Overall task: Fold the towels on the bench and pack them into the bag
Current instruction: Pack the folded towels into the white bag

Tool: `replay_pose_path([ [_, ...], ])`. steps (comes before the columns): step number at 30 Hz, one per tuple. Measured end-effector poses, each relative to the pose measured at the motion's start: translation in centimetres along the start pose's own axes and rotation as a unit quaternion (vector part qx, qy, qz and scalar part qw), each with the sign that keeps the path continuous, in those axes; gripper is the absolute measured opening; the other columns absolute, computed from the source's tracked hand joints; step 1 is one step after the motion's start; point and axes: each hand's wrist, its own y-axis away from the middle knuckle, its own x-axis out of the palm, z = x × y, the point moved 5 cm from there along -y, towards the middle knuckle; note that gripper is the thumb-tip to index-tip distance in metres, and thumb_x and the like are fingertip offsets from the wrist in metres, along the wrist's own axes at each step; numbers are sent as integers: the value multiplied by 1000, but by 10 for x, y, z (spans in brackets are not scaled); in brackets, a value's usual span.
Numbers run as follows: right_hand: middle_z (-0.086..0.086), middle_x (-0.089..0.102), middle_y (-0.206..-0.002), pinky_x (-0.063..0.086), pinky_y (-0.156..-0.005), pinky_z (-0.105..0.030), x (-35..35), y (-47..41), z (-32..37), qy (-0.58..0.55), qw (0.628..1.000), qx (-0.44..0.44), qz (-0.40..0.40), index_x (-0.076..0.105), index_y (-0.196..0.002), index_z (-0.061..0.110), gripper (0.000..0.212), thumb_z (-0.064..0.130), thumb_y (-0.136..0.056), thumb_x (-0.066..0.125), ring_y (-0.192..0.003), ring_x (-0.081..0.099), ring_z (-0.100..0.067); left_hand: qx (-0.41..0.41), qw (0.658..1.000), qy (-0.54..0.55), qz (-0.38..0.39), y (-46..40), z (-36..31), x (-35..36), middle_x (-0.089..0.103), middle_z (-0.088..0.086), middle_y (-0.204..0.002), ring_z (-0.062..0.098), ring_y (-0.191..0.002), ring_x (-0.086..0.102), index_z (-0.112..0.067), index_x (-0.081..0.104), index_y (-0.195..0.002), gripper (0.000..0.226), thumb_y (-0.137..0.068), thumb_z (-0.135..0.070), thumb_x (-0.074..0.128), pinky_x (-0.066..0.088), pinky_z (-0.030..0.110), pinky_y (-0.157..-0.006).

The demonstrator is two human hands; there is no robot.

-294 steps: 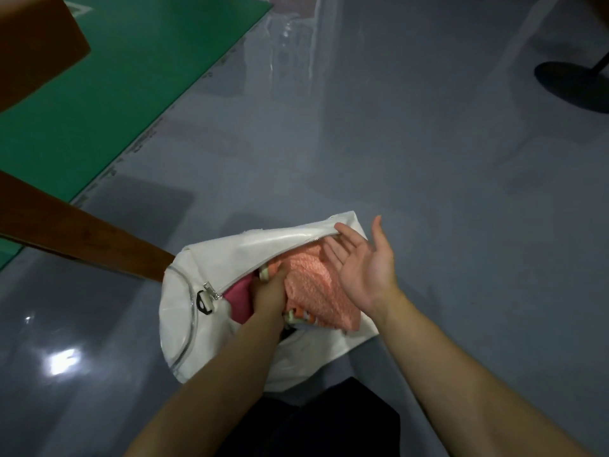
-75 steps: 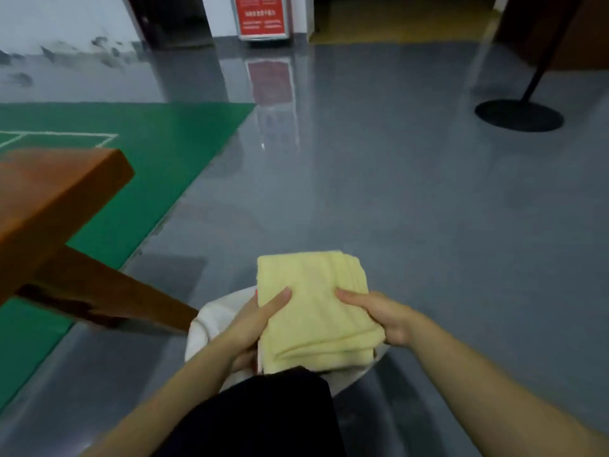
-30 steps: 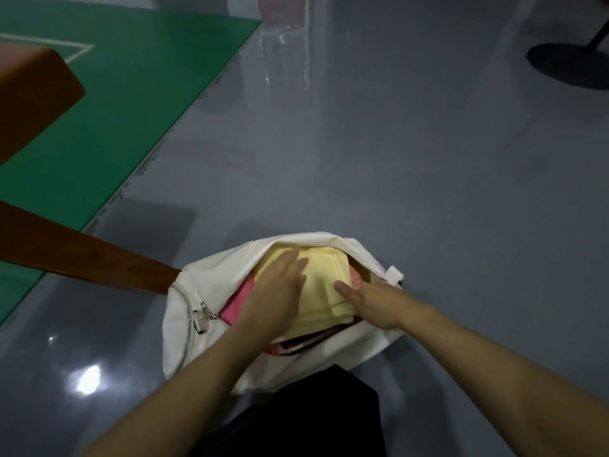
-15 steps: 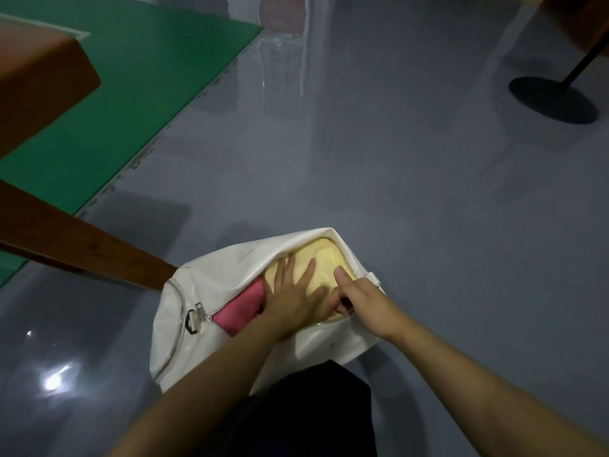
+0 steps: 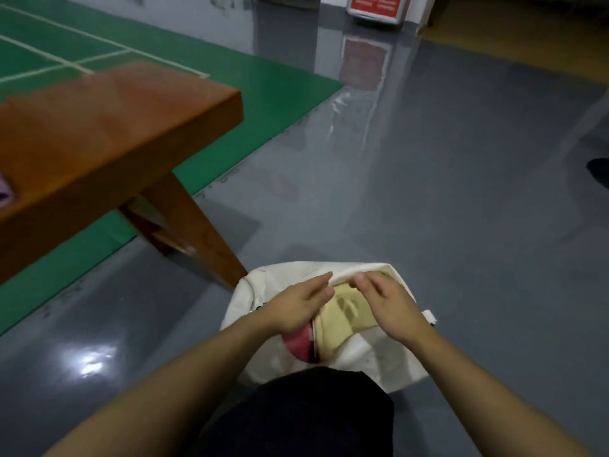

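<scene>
white bag [image 5: 372, 354] sits on the grey floor [image 5: 428, 192] just beside the leg of the wooden bench [image 5: 99, 127], mouth open toward the camera. inside it a folded yellow towel [image 5: 346, 318] lies on top, filling most of the opening, with finger dents in its surface. a pink towel [image 5: 298, 344] shows under and to the left of the yellow one, at the near-left part of the opening. a sliver of something purple [image 5: 5, 189] lies on the bench top at the far left edge of view, too cut off to tell what it is.

left hand [image 5: 296, 308] is over the left side of the bag mouth, fingers straight and together, fingertips at the far rim of the bag; holding nothing. right hand [image 5: 385, 301] is over the right side of the mouth, fingers loosely bent, fingertips near the same rim; cannot tell if it pinches the fabric. the two hands' fingertips are close, just apart. dark clothing [image 5: 296, 413] of the person sits at the bottom, touching the bag's near edge.
</scene>
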Motion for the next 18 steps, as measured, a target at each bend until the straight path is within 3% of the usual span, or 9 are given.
replay_pose_path([
  [3,20,63,-125,44,-101,-26,2,-4,37,71,996,-58,-6,65,-122,33,36,54,-101,46,-118,57,-1,35,996,-63,-55,38,-15,-41,28,-13,-163,2,-148,25,-31,30,-158,61,-104,-54,42,14,12,-113],
  [7,14,53,-143,37,-110,-28,18,-10,111,161,975,-153,20,57,-138,29,50,58,-100,42,-133,48,-8,56,980,-153,-113,92,-28,-111,12,-8,-168,6,-154,12,-30,21,-161,66,-103,-57,39,9,24,-124],
  [14,5,54,-142,39,-109,-34,50,-10,281,168,946,-276,13,55,-138,27,54,60,-99,39,-131,50,-15,66,935,-201,-284,213,-85,-231,15,-3,-168,11,-154,15,-28,25,-160,62,-104,-50,43,12,27,-125],
  [18,1,58,-138,44,-105,-38,104,0,358,123,945,-293,76,54,-139,24,56,61,-100,39,-125,54,-19,49,873,-208,-438,293,-100,-299,26,0,-166,15,-152,22,-25,35,-157,58,-104,-49,43,16,33,-125],
])
